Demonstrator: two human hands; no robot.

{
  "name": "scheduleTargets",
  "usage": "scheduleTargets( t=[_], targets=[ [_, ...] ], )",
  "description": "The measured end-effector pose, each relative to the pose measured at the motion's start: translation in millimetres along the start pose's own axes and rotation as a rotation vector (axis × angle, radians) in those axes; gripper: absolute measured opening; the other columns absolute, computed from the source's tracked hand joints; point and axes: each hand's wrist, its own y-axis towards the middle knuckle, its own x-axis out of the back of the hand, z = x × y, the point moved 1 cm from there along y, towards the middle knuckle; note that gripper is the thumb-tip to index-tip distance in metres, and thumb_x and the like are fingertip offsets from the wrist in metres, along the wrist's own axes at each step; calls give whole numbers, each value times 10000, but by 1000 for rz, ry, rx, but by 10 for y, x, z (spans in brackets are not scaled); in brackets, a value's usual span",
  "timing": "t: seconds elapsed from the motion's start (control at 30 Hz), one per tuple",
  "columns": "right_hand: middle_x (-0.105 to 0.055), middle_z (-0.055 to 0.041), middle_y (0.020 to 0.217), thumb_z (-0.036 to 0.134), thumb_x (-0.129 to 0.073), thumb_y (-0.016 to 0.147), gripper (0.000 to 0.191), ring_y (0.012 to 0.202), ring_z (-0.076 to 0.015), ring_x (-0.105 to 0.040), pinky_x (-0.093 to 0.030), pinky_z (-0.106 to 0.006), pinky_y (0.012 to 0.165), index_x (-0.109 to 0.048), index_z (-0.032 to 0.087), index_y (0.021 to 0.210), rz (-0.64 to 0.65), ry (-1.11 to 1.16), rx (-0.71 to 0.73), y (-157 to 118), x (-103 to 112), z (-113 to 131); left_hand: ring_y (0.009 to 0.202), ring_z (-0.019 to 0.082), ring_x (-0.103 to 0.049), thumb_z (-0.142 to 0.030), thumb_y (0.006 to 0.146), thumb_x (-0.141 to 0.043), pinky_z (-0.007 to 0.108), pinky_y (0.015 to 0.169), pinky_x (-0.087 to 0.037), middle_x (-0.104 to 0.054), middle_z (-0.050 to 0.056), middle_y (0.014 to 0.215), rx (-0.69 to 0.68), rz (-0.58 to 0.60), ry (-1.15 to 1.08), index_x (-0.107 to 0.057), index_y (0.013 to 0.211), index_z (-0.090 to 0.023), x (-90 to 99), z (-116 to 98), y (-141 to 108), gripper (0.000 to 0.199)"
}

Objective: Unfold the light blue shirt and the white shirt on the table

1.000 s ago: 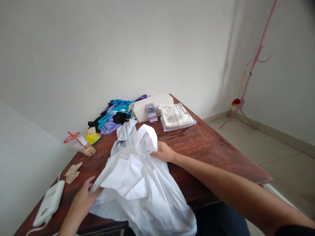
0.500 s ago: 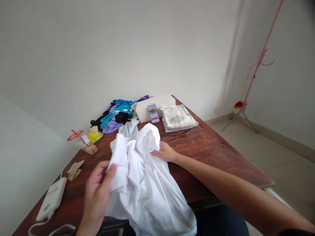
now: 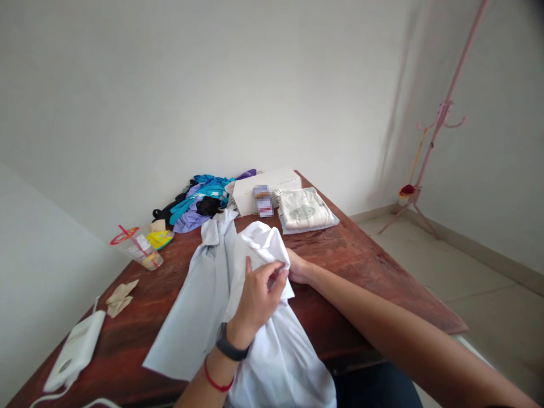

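Note:
A white shirt (image 3: 199, 317) lies crumpled on the dark wooden table (image 3: 361, 266) and hangs over its near edge. My left hand (image 3: 257, 297), with a black band and a red cord at the wrist, pinches a fold of the shirt near its upper part. My right hand (image 3: 300, 269) grips the same bunched part from the right, mostly hidden behind the cloth and my left hand. The two hands meet on the fabric.
At the table's far end lie a heap of blue, purple and black clothes (image 3: 198, 201), a white box (image 3: 266, 190) and a folded cream garment (image 3: 306, 211). A plastic cup (image 3: 138, 245), brown paper (image 3: 119, 297) and a white device (image 3: 74, 351) sit left. A pink coat stand (image 3: 437, 119) stands in the corner.
My left hand has swung from the shirt's left side across to the right and now pinches the cloth beside my right hand. The shirt's left part has dropped flat on the table.

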Motion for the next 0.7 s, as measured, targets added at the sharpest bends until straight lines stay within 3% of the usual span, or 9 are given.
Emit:
scheduleTargets(
  t=[0.13,0.2,0.27,0.3,0.37,0.43,0.5,0.6,0.7],
  targets=[
    [-744,-116,1117,766,-560,854,710,1104,-260,-690,-496,-394,1041,-700,148,1174,120,291,-124,-30,-35,122,981,283,-737,-443,981,-573,608,1227,112,-797,79,1034,64,145,-85,-732,1256,-209,200,47,-60,395],
    [-738,-122,1164,661,-703,821,651,1112,-255,-693,-494,-382,1039,-691,141,1213,147,243,-144,-52,-31,118,1027,286,-732,-438,979,-573,585,1244,92,-797,71,1050,49,212,-140,-760,1209,-220,306,69,-80,368],
    [-747,-124,1153,466,-853,736,575,1038,-254,-715,-518,-381,993,-707,128,1177,96,142,-141,-57,-7,77,1025,272,-732,-420,990,-551,551,1274,-62,-803,60,1003,34,211,-214,-804,1066,-224,414,113,-113,330],
    [-755,-123,1129,391,-888,695,554,988,-251,-725,-530,-384,965,-717,118,1146,51,106,-138,-52,9,54,1038,267,-726,-416,994,-542,528,1262,-187,-800,62,1000,40,156,-250,-806,1009,-218,467,153,-133,331],
    [-768,-126,1079,332,-910,653,524,920,-243,-733,-541,-393,939,-734,101,1089,-21,103,-127,-35,34,21,1181,279,-666,-429,986,-554,468,1186,-377,-757,91,1155,80,-77,-291,-777,992,-200,560,268,-178,319],
    [-773,-127,1062,332,-914,648,509,913,-240,-737,-536,-402,957,-742,102,1068,-22,153,-102,-24,36,20,1365,306,-532,-460,937,-624,441,1139,-442,-607,123,1419,188,-345,-292,-699,1177,-198,619,408,-227,363],
    [-774,-128,1068,346,-916,657,510,937,-246,-740,-525,-418,984,-744,113,1077,38,191,-63,-32,15,44,1420,328,-472,-486,875,-690,454,1119,-466,-480,144,1541,336,-418,-372,-550,1386,-210,632,521,-276,597],
    [-773,-130,1075,352,-913,681,492,949,-248,-742,-517,-432,1000,-743,121,1080,154,185,-54,-79,-36,83,1294,333,-599,-509,858,-695,471,1051,-525,-576,144,1458,487,-118,-677,-438,1489,-222,592,547,-341,739],
    [-765,-125,1105,286,-924,668,491,967,-238,-736,-521,-420,997,-734,130,1093,235,169,-87,-140,-60,109,1144,334,-686,-510,853,-702,486,1005,-548,-710,111,1275,515,139,-883,-551,1410,-221,550,431,-394,646]
  ],
)
